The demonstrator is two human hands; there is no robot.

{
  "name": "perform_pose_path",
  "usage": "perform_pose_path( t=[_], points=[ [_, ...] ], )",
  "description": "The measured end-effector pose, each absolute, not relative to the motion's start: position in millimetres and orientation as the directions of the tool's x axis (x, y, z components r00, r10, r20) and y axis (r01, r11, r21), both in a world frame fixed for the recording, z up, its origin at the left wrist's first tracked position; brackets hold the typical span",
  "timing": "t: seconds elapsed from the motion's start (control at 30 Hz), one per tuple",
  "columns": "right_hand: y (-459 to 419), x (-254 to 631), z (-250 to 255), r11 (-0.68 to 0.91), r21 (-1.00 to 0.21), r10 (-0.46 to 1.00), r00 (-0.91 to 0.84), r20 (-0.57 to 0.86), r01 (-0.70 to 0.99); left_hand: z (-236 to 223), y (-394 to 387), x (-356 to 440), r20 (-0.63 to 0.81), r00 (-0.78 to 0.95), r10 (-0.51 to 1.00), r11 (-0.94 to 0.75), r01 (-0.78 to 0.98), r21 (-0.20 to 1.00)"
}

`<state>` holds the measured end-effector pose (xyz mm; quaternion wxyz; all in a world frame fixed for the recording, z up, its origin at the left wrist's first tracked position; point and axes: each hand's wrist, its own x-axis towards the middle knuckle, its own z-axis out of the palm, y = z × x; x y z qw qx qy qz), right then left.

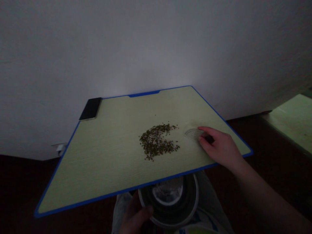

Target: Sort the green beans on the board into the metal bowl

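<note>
Loose seeds (156,141) could skitter off the blue-edged board (102,156) if the right hand (220,148), fingers clamped on a clear scraper (192,134), sweeps hard; the left hand (134,216) curls its fingers against a bowl (197,195).

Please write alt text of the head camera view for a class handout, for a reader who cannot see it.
A right hand holds a clear plastic protractor beside a heap of small dark seeds on a pale green board with a blue edge. Below the board's near edge, a left hand is at a round white-rimmed bowl. A black phone lies at the far corner.
</note>
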<state>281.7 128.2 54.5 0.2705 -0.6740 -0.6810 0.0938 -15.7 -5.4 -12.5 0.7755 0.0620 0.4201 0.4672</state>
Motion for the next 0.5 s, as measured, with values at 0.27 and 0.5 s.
perform_pose_path(
  t=[0.27,0.5],
  points=[
    [158.7,279.6,62.4,0.079,-0.263,0.981,-0.029,0.19,0.961,-17.0,-7.7,-17.3,-0.572,0.258,0.779,0.56,-0.695,0.45],
    [175.0,266.1,68.9,0.115,-0.186,0.989,-0.095,0.115,0.976,-15.1,-6.6,-16.8,-0.587,0.257,0.768,0.574,-0.682,0.452]
  ],
)
